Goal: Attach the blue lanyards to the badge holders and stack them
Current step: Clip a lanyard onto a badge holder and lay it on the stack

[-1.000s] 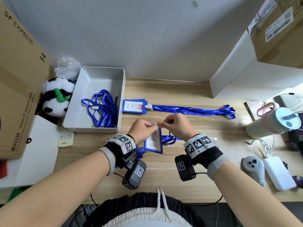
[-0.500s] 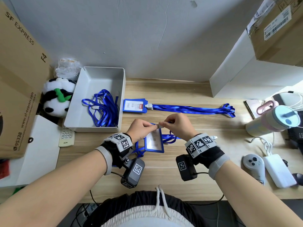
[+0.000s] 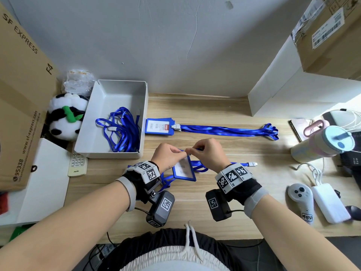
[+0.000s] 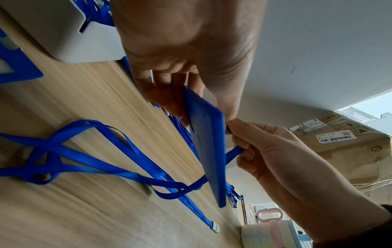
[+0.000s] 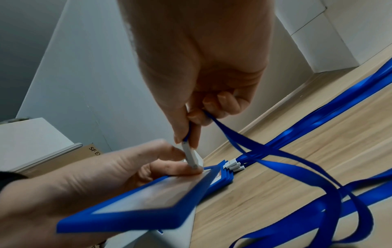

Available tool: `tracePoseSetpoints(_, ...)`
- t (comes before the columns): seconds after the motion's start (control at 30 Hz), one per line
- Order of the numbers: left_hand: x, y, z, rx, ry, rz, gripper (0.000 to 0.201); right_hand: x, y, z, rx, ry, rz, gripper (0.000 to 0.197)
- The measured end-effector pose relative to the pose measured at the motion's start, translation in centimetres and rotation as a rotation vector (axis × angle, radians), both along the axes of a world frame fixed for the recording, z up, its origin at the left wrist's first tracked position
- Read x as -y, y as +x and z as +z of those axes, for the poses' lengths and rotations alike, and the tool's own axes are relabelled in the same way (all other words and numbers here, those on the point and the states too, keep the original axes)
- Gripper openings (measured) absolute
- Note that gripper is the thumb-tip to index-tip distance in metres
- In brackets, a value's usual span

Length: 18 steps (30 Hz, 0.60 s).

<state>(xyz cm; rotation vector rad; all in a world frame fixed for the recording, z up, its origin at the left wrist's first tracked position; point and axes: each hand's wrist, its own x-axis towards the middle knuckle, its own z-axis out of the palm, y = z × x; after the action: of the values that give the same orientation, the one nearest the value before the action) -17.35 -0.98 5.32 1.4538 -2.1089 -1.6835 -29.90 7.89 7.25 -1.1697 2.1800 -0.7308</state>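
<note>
My left hand (image 3: 169,155) pinches the top edge of a blue badge holder (image 3: 184,170) and lifts it off the desk; its clear window (image 5: 152,196) faces up. My right hand (image 3: 207,153) pinches the white clip (image 5: 191,156) of a blue lanyard (image 5: 275,161) against the holder's top. The lanyard's strap trails over the wood (image 4: 101,161). A stack of finished badge holders (image 3: 159,127) with their lanyards (image 3: 228,131) lies behind my hands. More loose lanyards (image 3: 123,130) sit in the white tray (image 3: 109,92).
A loose white clip end (image 3: 252,164) lies right of my right wrist. A cup (image 3: 322,145), a controller (image 3: 299,198) and a white power bank (image 3: 330,204) stand at right. A cardboard box (image 3: 21,106), a panda toy (image 3: 65,116) and a remote (image 3: 77,165) are at left.
My hands have stayed together over the badge holder, with only small finger movements at the clip. The holder has tilted slightly.
</note>
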Motion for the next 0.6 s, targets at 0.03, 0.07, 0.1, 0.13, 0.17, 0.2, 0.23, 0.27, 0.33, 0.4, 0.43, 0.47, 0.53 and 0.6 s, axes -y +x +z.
tracePoseSetpoints(0.03, 0.0, 0.0, 0.1, -0.005, 0.003, 0.004, 0.016, 0.1, -0.1, 0.0, 0.000, -0.001, -0.009, 0.026)
tracePoseSetpoints(0.07, 0.0, 0.1, 0.2, -0.010, 0.004, 0.007, 0.016, 0.1, -0.2, 0.0, -0.002, -0.001, -0.020, 0.026)
tracePoseSetpoints(0.1, 0.0, 0.1, 0.2, -0.018, 0.009, 0.015, 0.017, 0.1, -0.4, 0.0, -0.002, -0.001, -0.032, 0.026)
tracePoseSetpoints(0.13, 0.2, 0.2, 0.2, -0.029, 0.022, 0.029, 0.019, 0.1, -0.5, -0.1, 0.005, 0.001, -0.039, 0.026)
tracePoseSetpoints(0.17, 0.4, 0.3, 0.2, -0.042, 0.042, 0.044, 0.021, 0.2, -0.6, -0.2, 0.021, 0.008, -0.041, 0.026)
tracePoseSetpoints(0.2, 0.6, 0.4, 0.0, -0.052, 0.063, 0.049, 0.022, 0.2, -0.6, -0.3, 0.050, 0.019, -0.038, 0.026)
tracePoseSetpoints(0.23, 0.9, 0.5, -0.2, -0.060, 0.083, 0.047, 0.022, 0.2, -0.6, -0.3, 0.095, 0.031, -0.034, 0.025)
tracePoseSetpoints(0.27, 1.0, 0.6, -0.3, -0.064, 0.104, 0.040, 0.023, 0.1, -0.6, -0.4, 0.161, 0.040, -0.035, 0.024)
tracePoseSetpoints(0.33, 1.2, 0.7, -0.5, -0.069, 0.147, 0.039, 0.030, 0.1, -0.6, -0.5, 0.348, 0.068, -0.079, 0.022)
tracePoseSetpoints(0.4, 1.3, 0.8, -0.5, -0.069, 0.161, 0.050, 0.034, 0.1, -0.6, -0.4, 0.504, 0.119, -0.119, 0.021)
tracePoseSetpoints(0.43, 1.3, 0.9, -0.6, -0.070, 0.160, 0.049, 0.035, 0.1, -0.6, -0.3, 0.520, 0.144, -0.116, 0.020)
tracePoseSetpoints(0.47, 1.4, 1.0, -0.7, -0.073, 0.161, 0.044, 0.038, 0.1, -0.8, -0.3, 0.500, 0.163, -0.104, 0.019)
tracePoseSetpoints(0.53, 1.3, 1.1, -0.5, -0.083, 0.172, 0.027, 0.036, 0.1, -1.0, -0.4, 0.438, 0.173, -0.096, 0.018)
tracePoseSetpoints(0.6, 1.1, 1.0, -0.2, -0.101, 0.188, 0.007, 0.027, 0.1, -1.3, -0.6, 0.446, 0.156, -0.120, 0.019)
